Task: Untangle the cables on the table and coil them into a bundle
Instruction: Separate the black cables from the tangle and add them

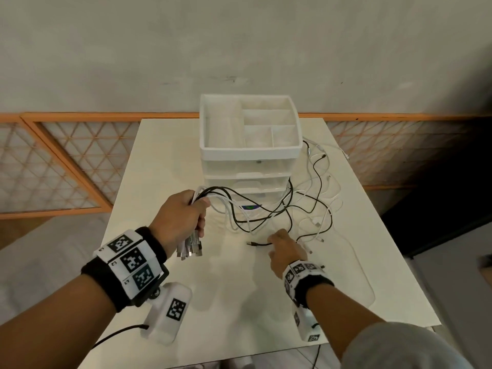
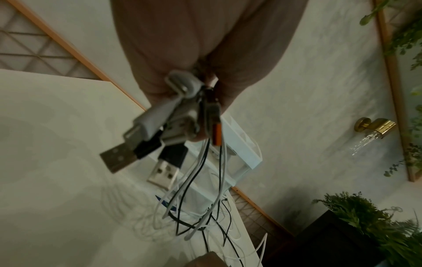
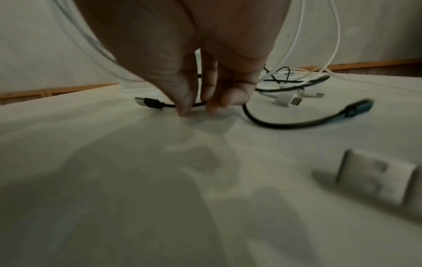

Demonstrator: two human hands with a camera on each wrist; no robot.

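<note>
My left hand [image 1: 198, 215] is lifted above the white table [image 1: 239, 302] and grips a bunch of black and white cables [image 1: 213, 195]. Their USB plugs [image 2: 160, 130] hang below my fist. The strands trail right into a loose tangle [image 1: 292, 206] on the table. My right hand [image 3: 197, 108] is down on the table. Its thumb and fingertips [image 3: 212, 106] close from either side on a short black cable [image 3: 150, 103] just behind its USB plug. That cable curves right to a blue-tipped end [image 3: 360, 106].
A white drawer organizer [image 1: 250, 153] with an open compartment tray on top stands at the table's back middle, touching the tangle. White plugs [image 3: 287, 98] lie right of my right hand. A blurred white block [image 3: 376, 177] sits near my right wrist. Table edges run left and right.
</note>
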